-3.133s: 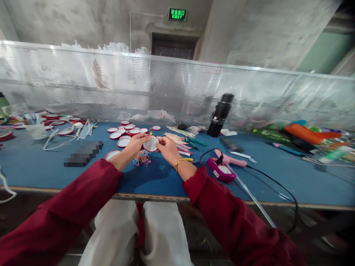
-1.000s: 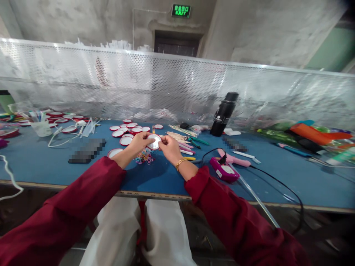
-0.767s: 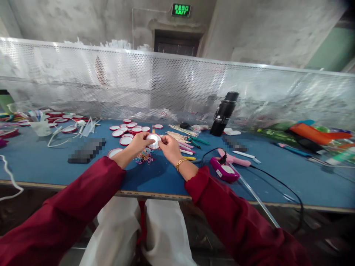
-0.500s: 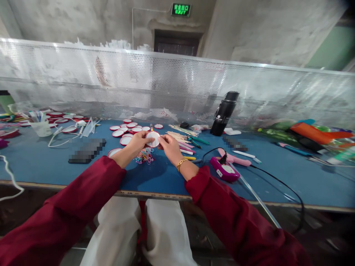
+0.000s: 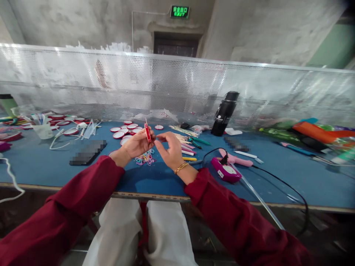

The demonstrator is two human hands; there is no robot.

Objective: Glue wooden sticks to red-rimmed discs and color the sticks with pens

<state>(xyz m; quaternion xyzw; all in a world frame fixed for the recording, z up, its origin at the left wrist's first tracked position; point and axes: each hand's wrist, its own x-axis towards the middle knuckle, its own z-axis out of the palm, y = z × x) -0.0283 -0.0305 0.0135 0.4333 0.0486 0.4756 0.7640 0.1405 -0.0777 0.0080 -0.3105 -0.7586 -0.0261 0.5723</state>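
Observation:
A round disc with a red rim (image 5: 147,133) is turned edge-on in my left hand (image 5: 137,145), held upright between thumb and fingers. A thin tan piece sticks up from its top. My right hand (image 5: 169,149) is just to the right of the disc, holding nothing that I can see; its fingers are bent, with thumb and forefinger apart. Below both hands lies a heap of small coloured loops (image 5: 145,158). Several similar white discs with red rims (image 5: 118,135) are spread behind my left hand.
A phone (image 5: 88,152) lies left, beside a white cup of sticks (image 5: 42,130). To the right are pliers (image 5: 200,141), a black flask (image 5: 224,113), a purple box (image 5: 226,170) and a pink glue gun (image 5: 237,159) with a cord. A perforated metal screen (image 5: 177,88) runs behind.
The disc has turned from its white face towards me to edge-on, showing its red rim. My right hand has come off it and sits slightly to the right; the left keeps hold.

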